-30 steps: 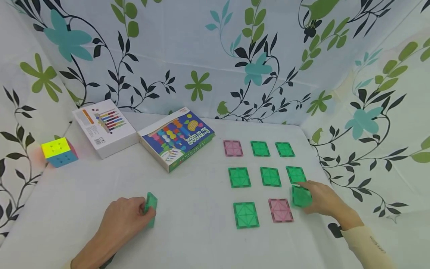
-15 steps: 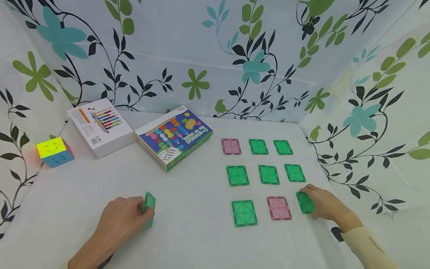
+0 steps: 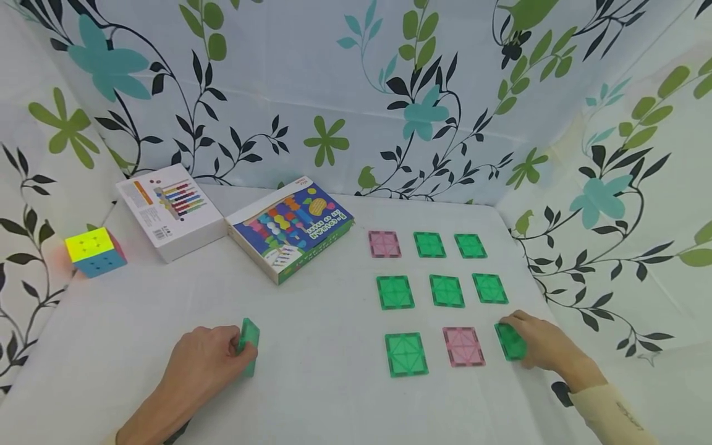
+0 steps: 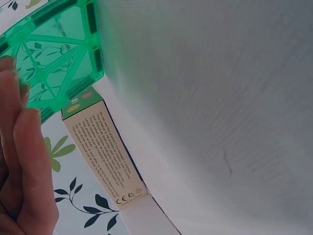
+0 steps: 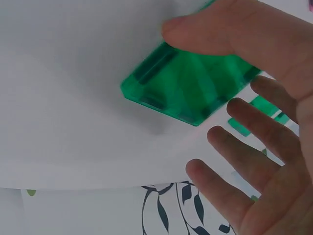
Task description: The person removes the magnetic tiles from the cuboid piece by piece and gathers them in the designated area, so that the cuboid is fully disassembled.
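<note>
At the front left, my left hand pinches a green magnetic tile between thumb and fingers. That tile stands on edge, nearly upright. My right hand holds another green magnetic tile by its edges, thumb on one side and a finger on the opposite side. It is low at the right end of the front row, tilted slightly; whether it touches the table I cannot tell. Beside it lie a pink tile and a green tile. Behind are a row of green tiles and a back row with one pink tile.
A blue and green toy box and a white box lie at the back left. Left of them sits a puzzle cube. A leaf-patterned cloth hangs behind the white-covered table.
My right hand has moved slightly right and down with its green tile, away from the middle row to the front row's right end. The left hand and its tile stay in place.
</note>
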The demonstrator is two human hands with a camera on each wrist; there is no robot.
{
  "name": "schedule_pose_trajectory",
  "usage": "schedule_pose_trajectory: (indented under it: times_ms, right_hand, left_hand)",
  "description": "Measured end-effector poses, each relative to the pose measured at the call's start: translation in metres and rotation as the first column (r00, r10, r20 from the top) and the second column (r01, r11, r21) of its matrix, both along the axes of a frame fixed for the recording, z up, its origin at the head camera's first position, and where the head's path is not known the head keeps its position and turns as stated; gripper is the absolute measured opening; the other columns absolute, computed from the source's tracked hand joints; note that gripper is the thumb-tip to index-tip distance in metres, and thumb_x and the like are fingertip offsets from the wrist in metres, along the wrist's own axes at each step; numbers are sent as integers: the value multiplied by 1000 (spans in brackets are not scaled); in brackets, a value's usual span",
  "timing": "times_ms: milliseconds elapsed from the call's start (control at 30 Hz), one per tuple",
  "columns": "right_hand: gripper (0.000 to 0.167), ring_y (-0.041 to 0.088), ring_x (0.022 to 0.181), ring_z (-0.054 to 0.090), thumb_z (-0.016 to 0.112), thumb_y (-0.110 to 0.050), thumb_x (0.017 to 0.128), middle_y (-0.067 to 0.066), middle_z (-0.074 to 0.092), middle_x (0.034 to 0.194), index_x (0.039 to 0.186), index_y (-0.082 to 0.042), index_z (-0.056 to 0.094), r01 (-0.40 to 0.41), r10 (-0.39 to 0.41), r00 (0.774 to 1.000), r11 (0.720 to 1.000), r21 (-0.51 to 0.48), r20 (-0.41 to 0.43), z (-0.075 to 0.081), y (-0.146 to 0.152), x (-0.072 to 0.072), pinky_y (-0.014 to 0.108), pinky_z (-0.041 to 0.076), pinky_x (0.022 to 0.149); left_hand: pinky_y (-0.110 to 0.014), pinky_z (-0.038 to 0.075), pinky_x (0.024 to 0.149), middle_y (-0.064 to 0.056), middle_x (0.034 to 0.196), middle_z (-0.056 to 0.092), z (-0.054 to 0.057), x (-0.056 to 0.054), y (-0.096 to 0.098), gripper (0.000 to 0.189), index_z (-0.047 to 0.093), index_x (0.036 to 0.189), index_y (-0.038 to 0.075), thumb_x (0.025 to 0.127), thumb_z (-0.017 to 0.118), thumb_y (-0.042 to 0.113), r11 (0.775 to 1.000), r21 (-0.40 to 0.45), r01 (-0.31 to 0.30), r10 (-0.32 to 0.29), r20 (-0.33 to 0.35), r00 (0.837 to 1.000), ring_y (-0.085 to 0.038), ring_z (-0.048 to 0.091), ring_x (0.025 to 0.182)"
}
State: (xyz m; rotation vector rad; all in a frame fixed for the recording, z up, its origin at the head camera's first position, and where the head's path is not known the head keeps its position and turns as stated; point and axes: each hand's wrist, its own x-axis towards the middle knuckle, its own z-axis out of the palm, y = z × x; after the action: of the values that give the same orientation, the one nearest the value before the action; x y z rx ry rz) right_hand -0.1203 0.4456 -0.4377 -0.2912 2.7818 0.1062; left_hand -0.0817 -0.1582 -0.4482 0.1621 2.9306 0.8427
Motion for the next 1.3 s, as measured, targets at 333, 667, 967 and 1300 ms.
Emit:
schedule_pose_trajectory:
  times_ms: [333, 667, 967, 1300]
  right_hand:
    - [76, 38, 108, 70, 93, -24, 72, 18, 61, 137, 138, -5, 60, -233, 171, 940, 955, -186, -296, 34, -92, -16, 50, 60, 80]
    - [70, 16, 122, 64, 82, -42, 86, -1, 61, 140, 146, -18, 54, -455, 342, 885, 777, -435, -315, 31, -276, 1, 37, 57, 98]
    - [99, 17, 136, 55, 80, -58, 82, 0, 47, 156, 159, -18, 33, -443, 404, 895, 757, -481, -189, 17, -378, 5, 39, 52, 107]
    - [96, 13, 114, 64, 82, -53, 82, 2, 58, 144, 155, -9, 39, -497, 421, 867, 747, -441, -265, 5, -394, 11, 33, 56, 97]
  left_hand:
    - [-22, 22, 47, 9, 49, 37, 6, 6, -5, 33, 52, 60, 18, 86, 72, 24, 1000, -5, -30, 30, 65, 997, -9, 37, 46]
    - [-21, 23, 47, 9, 49, 34, 8, 5, 2, 35, 50, 60, 18, 86, 71, 25, 1000, 4, -23, 23, 67, 998, -8, 35, 45]
    - [-19, 23, 46, 11, 48, 38, 15, 3, 15, 29, 56, 63, 19, 86, 74, 21, 998, 58, 20, -18, -41, 999, -3, 34, 45]
    - [-18, 28, 43, 15, 48, 46, 16, 2, 26, 24, 61, 65, 20, 86, 73, 20, 986, 163, 28, -20, -54, 998, 0, 39, 43]
